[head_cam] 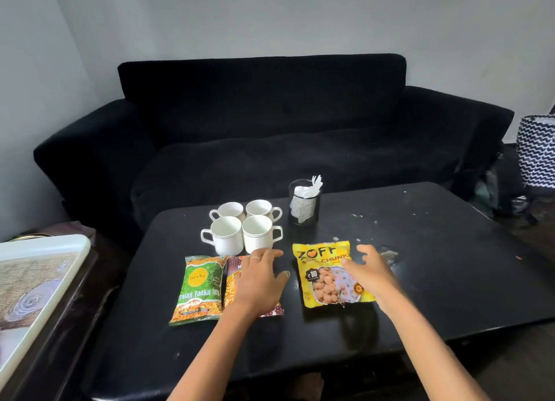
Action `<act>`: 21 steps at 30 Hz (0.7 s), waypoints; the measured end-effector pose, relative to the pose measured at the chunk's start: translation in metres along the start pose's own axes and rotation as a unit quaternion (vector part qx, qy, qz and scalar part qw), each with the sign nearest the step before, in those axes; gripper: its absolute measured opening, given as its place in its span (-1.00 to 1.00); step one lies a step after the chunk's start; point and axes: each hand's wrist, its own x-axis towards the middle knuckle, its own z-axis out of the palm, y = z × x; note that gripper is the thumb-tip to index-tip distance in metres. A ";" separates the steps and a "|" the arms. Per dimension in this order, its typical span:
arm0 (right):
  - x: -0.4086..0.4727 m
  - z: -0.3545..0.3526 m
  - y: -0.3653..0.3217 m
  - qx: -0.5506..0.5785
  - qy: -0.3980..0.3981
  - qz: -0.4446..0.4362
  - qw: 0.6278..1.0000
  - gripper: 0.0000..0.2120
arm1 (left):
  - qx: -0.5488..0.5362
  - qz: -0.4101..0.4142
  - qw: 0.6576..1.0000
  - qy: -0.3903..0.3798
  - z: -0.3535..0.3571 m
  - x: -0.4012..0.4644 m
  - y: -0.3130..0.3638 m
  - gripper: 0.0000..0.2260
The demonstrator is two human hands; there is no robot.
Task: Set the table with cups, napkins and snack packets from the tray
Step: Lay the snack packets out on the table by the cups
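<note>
left hand [257, 276]: laid palm-down over the maroon snack packet [232, 283], forearm reaching in from the lower edge; fingers straight and slightly spread, nothing gripped (a thin ring is seen on one finger); fingertips end just short of the front right cup [257, 234].
right hand [371, 270]: held over the right edge of the yellow Zoff packet [327, 273], wrist bent inward; fingers loosely curved and spread, nothing held; contact with the packet cannot be told.
yellow Zoff packet: laid flat on the black table [450, 265], right of centre; "ZOFF" and "CHUNK" are read, plus a "10" price badge; its right part is covered by the thumb side of the right hand.
green snack packet [196, 289]: laid flat at the left of the row; "Let's Try" and "Tadka Mix" are read; well clear of both hands.
maroon snack packet: placed just beside the green one, mostly hidden under the left hand; its print cannot be read.
cups: four white ones with thin rim lines, grouped two by two behind the packets; front left cup [225, 234], back left cup [229, 211], back right cup [261, 208]; left pair handles turned left, right pair turned right.
napkin holder [304, 204]: black mesh cup with white napkins [309, 187] stood in it, just right of the cups.
tray [45, 250]: white-rimmed, patterned, set on a side table at far left.
sofa [270, 124]: black, behind the table.
</note>
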 end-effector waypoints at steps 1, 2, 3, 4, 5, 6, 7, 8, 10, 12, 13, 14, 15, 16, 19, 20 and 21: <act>0.000 0.000 0.001 -0.031 0.007 -0.015 0.999 -0.50 | 0.027 0.003 1.000 -0.010 0.000 -0.001 -0.004 -0.55; 0.000 0.001 0.001 -0.053 0.009 -0.032 0.998 -0.52 | 0.053 0.005 0.998 -0.019 0.000 -0.001 -0.007 -0.51; 0.001 0.002 0.001 -0.063 0.003 -0.047 0.997 -0.54 | 0.074 0.005 0.997 -0.027 0.000 -0.001 -0.010 -0.46; 0.000 0.004 0.000 -0.067 -0.013 -0.058 0.996 -0.53 | 0.091 0.005 0.995 -0.036 -0.001 -0.001 -0.013 -0.43; 0.000 0.006 -0.001 -0.076 -0.035 -0.066 0.994 -0.49 | 0.103 0.006 0.994 -0.046 -0.001 -0.002 -0.015 -0.40; 0.000 0.008 -0.001 -0.094 -0.057 -0.073 0.991 -0.42 | 0.112 0.006 0.992 -0.056 0.000 -0.002 -0.017 -0.37; 0.000 0.010 0.000 -0.125 -0.076 -0.080 0.986 -0.35 | 0.121 0.007 0.991 -0.064 0.001 -0.003 -0.019 -0.34; 0.000 0.013 0.000 -0.160 -0.092 -0.086 0.979 -0.29 | 0.130 0.007 0.989 -0.070 0.003 -0.003 -0.021 -0.31; -0.001 0.019 0.002 -0.229 -0.110 -0.087 0.963 -0.16 | 0.153 0.006 0.985 -0.073 0.006 -0.005 -0.023 -0.27; -0.003 0.026 0.004 -0.290 -0.118 -0.072 0.947 -0.03 | 0.171 0.010 0.983 -0.071 0.009 -0.007 -0.026 -0.26; -0.003 0.030 0.005 -0.310 -0.116 -0.067 0.941 0.01 | 0.177 0.015 0.982 -0.067 0.010 -0.008 -0.028 -0.25; -0.004 0.033 0.004 -0.323 -0.113 -0.066 0.937 0.04 | 0.181 0.019 0.981 -0.064 0.011 -0.009 -0.030 -0.25; -0.004 0.037 0.003 -0.330 -0.111 -0.065 0.935 0.05 | 0.182 0.022 0.981 -0.061 0.011 -0.009 -0.031 -0.25; -0.004 0.040 0.001 -0.332 -0.112 -0.064 0.935 0.06 | 0.182 0.025 0.981 -0.059 0.011 -0.010 -0.034 -0.25; -0.007 0.051 -0.005 -0.332 -0.124 -0.061 0.933 0.08 | 0.180 0.029 0.982 -0.056 0.010 -0.010 -0.038 -0.24; -0.008 0.055 -0.007 -0.335 -0.126 -0.063 0.932 0.08 | 0.182 0.029 0.981 -0.055 0.009 -0.010 -0.039 -0.24; -0.009 0.059 -0.009 -0.338 -0.127 -0.066 0.930 0.08 | 0.184 0.030 0.981 -0.054 0.009 -0.010 -0.040 -0.24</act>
